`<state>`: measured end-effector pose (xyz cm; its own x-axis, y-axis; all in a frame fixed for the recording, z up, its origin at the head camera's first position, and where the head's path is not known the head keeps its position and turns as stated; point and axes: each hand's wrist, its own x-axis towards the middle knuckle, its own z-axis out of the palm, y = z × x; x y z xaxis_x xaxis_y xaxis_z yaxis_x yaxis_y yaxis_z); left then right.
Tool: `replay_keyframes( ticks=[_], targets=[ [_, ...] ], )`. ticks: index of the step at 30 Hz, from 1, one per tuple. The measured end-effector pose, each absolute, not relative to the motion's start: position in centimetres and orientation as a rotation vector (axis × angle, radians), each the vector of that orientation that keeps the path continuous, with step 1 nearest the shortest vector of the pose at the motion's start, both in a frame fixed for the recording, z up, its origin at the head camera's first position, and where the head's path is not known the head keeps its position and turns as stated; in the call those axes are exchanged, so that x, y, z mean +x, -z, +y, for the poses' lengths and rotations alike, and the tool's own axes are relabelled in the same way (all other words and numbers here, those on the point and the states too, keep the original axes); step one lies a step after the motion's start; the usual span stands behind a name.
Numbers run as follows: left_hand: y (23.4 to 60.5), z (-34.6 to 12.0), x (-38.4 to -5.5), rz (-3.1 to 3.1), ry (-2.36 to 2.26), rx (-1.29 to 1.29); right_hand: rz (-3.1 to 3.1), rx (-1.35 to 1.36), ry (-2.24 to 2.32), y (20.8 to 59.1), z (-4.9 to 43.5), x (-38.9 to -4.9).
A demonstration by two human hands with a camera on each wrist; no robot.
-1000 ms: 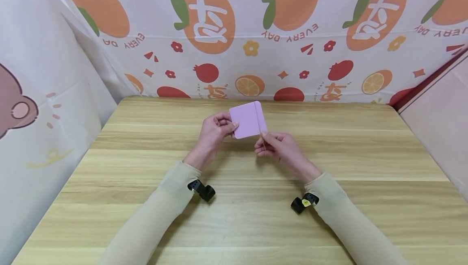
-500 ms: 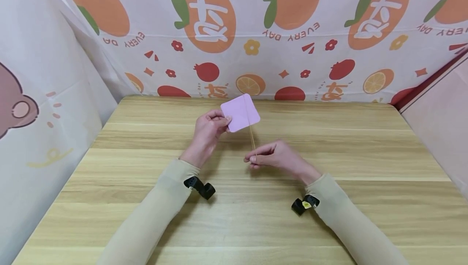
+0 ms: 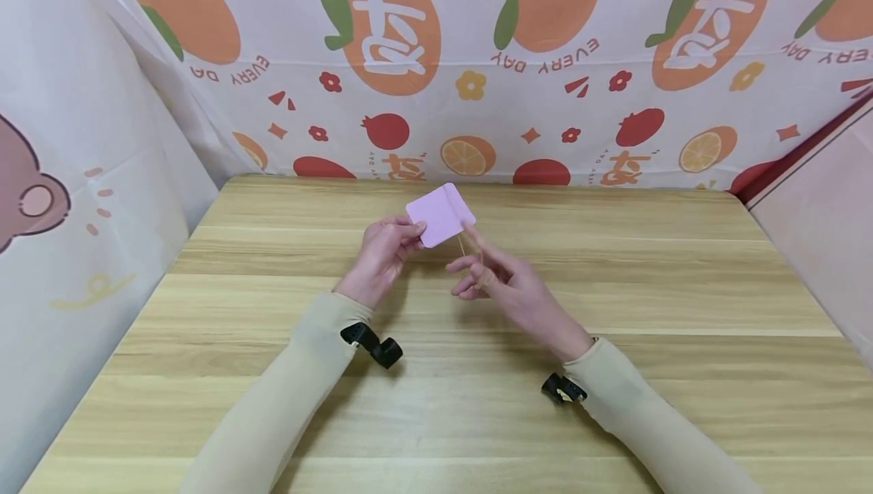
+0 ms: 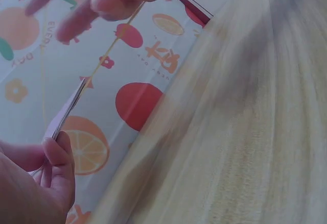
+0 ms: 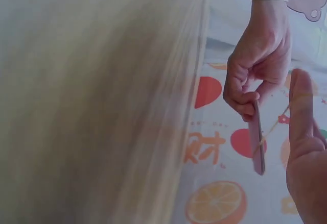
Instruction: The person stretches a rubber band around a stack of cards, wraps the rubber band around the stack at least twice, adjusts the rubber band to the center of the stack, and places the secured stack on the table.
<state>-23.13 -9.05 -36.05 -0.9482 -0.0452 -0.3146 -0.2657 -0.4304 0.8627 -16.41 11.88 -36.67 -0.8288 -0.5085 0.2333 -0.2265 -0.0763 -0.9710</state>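
A thin lilac square card stack [image 3: 435, 215] with rounded corners is held up above the table, tilted. My left hand [image 3: 380, 257] pinches its left side between thumb and fingers; layered edges show in the left wrist view. A thin tan rubber band [image 4: 113, 45] crosses the stack near its right side and stretches from its lower edge to my right hand [image 3: 518, 289]. The band is caught on the fingers of that hand, while the index finger reaches up toward the stack's lower right corner. In the right wrist view, the band [image 5: 276, 125] runs slantwise from stack to fingers.
A wood-grain table [image 3: 436, 418] lies below both hands. Behind its far edge hangs a white cloth [image 3: 505, 115] printed with fruit. Another pale cloth [image 3: 82, 289] hangs on the left. Small black cameras [image 3: 387, 352] sit at both wrists.
The card stack has shifted left and tilted further. My right hand first pulled the band down away from the stack, then came back up with its fingers spread and index finger extended.
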Motion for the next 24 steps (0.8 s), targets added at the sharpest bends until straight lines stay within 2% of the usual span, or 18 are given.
replay_keyframes(
  ticks=[7,13,24],
  targets=[
    [36.1,-8.4,-22.6,1.7,-2.546,-0.391,1.799,-0.5,2.217,36.9,12.1,-17.0],
    [36.0,-7.4,-22.0,2.019,-2.476,-0.198,1.599,-0.208,2.27,36.6,12.8,-17.6],
    [36.4,-6.9,-21.5,2.295,-2.306,-0.019,1.587,-0.133,2.166,36.9,14.1,-18.7]
  ],
)
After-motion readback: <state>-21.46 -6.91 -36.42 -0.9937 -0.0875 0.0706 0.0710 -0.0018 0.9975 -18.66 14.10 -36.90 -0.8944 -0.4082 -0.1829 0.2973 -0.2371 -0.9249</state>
